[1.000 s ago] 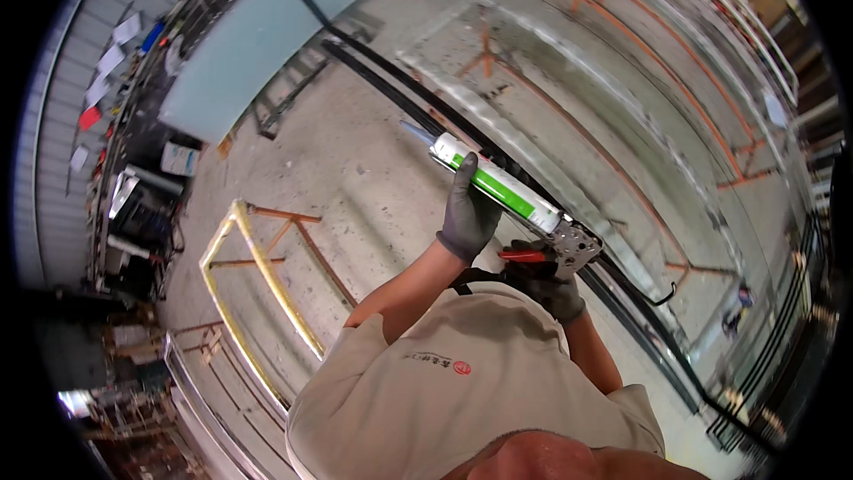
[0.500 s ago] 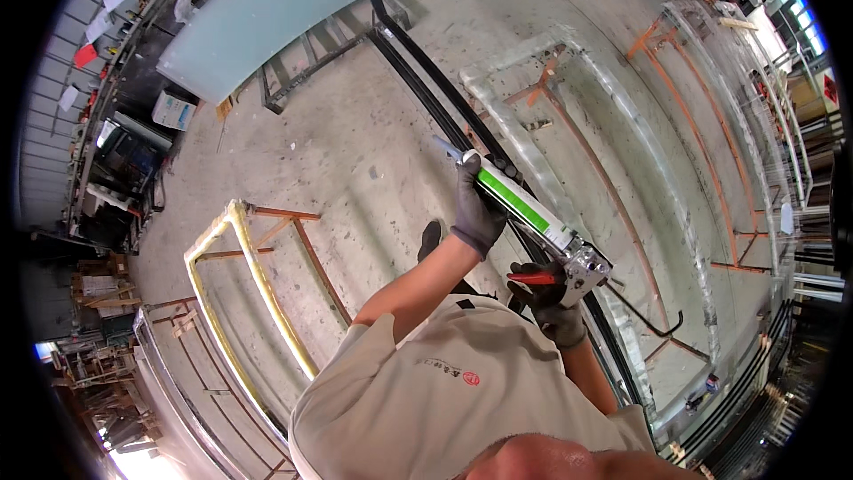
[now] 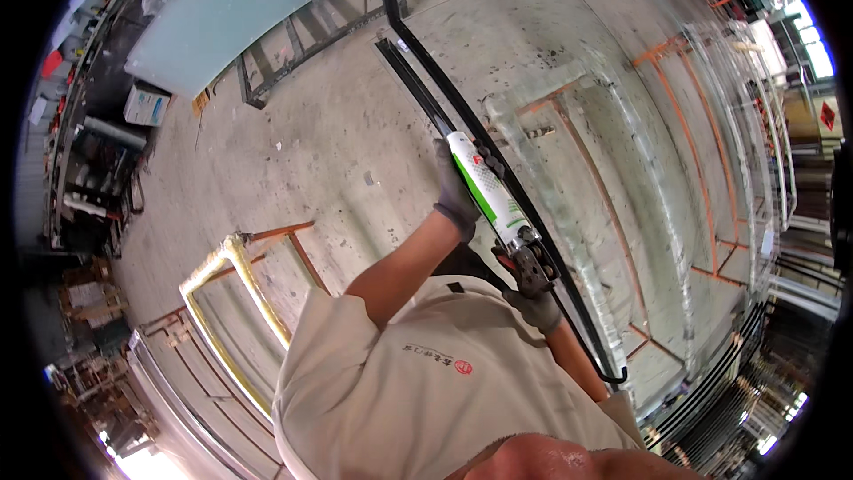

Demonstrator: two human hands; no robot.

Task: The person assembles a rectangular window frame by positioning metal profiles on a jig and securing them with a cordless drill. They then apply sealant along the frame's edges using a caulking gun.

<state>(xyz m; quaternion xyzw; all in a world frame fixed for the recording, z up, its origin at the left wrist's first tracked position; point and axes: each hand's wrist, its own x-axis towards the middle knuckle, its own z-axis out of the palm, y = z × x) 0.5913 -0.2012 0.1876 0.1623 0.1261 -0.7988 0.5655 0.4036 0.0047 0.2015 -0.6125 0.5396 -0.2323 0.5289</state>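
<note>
A caulking gun [image 3: 531,260] lies slantwise in front of me, loaded with a white and green sealant cartridge [image 3: 487,185]. My left hand [image 3: 453,187], in a dark grey glove, is wrapped round the cartridge near its front end. At the rear, my gloved right hand [image 3: 535,304] grips the handle and trigger, its fingers partly hidden by the gun. The gun's front points along a long black frame bar [image 3: 418,89]. Its nozzle is hard to make out against that bar, so I cannot tell whether they touch.
An orange stand [image 3: 569,116] with a plastic-wrapped frame [image 3: 657,169] is at the right. Another wrapped frame [image 3: 209,271] with yellowish edges stands at the left. A large pale glass sheet [image 3: 258,9] rests at the far left, near a white box [image 3: 147,105].
The gun has turned to a steeper slant and shifted left, its hooked rod swinging down toward me. Both hands moved with it. The red trigger shows less than before. My view has shifted slightly.
</note>
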